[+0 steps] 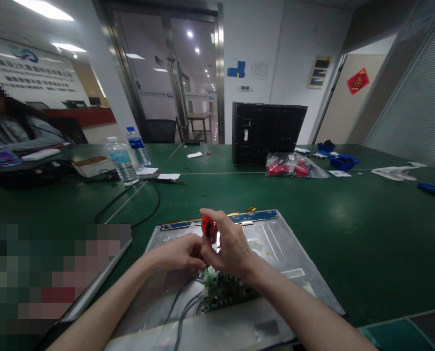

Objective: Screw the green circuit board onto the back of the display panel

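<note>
On the silvery panel (291,249) — a green, densely populated circuit board (225,294).

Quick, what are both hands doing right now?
Left hand: fingers curled by the green circuit board; can't tell if it's holding anything.
Right hand: closed on an orange-handled tool.

cannot clearly make out the lower end of the orange-handled tool (207,226), masked by the right hand (232,246), nor the exact contact at the fingertips of the left hand (179,251). can trace the metal panel (293,253) only to the bottom edge and the person (18,127) only to the left edge, and cannot read the blurred wall sign (38,78).
</note>
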Motion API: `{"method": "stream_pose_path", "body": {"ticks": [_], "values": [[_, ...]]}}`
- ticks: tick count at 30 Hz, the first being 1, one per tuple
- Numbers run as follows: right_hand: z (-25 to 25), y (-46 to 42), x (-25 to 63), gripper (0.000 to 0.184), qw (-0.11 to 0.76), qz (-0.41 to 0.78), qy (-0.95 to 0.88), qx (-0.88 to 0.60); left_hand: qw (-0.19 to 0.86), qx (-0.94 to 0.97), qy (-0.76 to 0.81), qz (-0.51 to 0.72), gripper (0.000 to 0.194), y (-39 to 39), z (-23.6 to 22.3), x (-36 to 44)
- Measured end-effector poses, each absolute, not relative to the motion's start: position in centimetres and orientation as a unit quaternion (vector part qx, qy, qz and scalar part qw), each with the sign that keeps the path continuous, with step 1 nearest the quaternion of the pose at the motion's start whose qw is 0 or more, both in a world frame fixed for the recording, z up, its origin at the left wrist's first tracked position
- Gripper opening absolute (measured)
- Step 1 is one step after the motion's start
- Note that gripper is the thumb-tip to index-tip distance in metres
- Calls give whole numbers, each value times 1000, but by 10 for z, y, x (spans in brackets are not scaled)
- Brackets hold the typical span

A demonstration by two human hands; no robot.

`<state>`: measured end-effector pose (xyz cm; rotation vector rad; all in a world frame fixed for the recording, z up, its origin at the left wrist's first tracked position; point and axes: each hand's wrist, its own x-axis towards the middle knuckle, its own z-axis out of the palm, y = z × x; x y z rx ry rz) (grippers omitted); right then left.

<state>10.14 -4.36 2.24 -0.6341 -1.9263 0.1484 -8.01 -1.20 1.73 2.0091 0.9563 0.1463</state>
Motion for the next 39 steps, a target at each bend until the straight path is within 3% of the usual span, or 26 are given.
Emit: {"method": "stream_pose_path", "body": {"ticks": [10, 20, 29, 36, 39], "values": [[21, -41, 101, 34, 554, 49, -777, -296, 474, 791, 385, 40, 13, -13, 22, -76], [19, -42, 100, 50, 538, 50, -790, -289, 460, 796, 391, 37, 14, -10, 15, -79], [21, -41, 102, 39, 527, 47, -795, -295, 461, 796, 392, 35, 13, -13, 22, -78], [21, -43, 101, 60, 510, 28, -815, -273, 447, 798, 402, 42, 11, -14, 22, -78], [19, -43, 101, 60, 518, 50, -812, -265, 433, 806, 400, 51, 9, -13, 19, -79]]}}
